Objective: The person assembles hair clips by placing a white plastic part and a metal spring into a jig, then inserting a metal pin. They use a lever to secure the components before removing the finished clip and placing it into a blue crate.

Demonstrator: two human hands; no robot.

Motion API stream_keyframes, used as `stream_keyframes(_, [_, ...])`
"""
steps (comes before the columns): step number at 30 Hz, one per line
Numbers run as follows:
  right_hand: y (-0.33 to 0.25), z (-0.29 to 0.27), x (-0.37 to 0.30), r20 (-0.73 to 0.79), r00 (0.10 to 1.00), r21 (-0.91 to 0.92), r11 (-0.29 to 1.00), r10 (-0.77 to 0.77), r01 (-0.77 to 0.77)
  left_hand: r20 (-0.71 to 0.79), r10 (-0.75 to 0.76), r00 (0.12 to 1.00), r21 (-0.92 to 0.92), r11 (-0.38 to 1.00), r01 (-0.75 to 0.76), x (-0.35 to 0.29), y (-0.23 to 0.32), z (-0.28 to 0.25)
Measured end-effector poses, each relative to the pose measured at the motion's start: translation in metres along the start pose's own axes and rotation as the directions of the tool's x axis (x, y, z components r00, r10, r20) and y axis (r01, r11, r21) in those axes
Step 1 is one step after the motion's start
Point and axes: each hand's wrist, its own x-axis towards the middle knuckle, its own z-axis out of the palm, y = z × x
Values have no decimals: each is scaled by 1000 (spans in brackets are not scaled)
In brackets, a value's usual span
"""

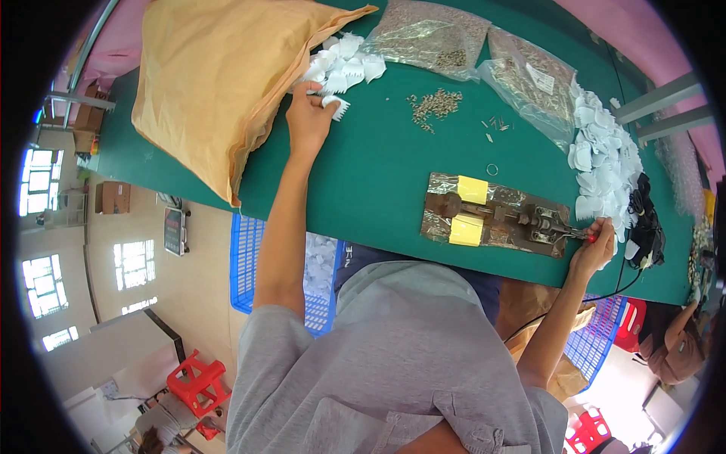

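My left hand (308,125) pinches a white toothed plastic piece (335,107), beside the open mouth of a big brown paper sack (215,83). More white toothed pieces (349,62) spill out just beyond my fingers. On the right, my right hand (592,251) is closed round the red-tipped handle (589,237) of a small metal clamp fixture (541,224). The fixture sits on a tape-covered base plate (495,236) with two yellow patches, near the table's front edge. A large heap of white pieces (601,155) lies just beyond my right hand.
Small metal parts (435,107) lie loose mid-table, in front of two clear bags (431,34) at the back. A thin ring (492,169) lies behind the fixture. Black cables (644,219) bunch at the right. A blue crate (248,265) stands below the table edge.
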Motion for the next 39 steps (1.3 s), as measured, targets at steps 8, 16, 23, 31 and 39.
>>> stream_keyframes(8, [-56,52,-4,273,889,-630,630,-369,455,485,-156,860,-382,847,369,-114,68,-54])
stream_keyframes(16, [-49,90,75,719,620,-565,255,-314,785,726,151,671,-550,713,435,-171,110,-29])
stream_keyframes(23, [-54,102,89,942,330,-321,132,-56,938,618,442,650,-283,896,-341,-200,135,3])
stream_keyframes(31, [-47,89,94,820,420,-435,53,-390,899,502,671,546,-16,638,-770,-197,135,36])
stream_keyframes(39, [-96,167,-45,811,553,-254,736,-191,628,500,653,569,209,546,-811,-202,135,50])
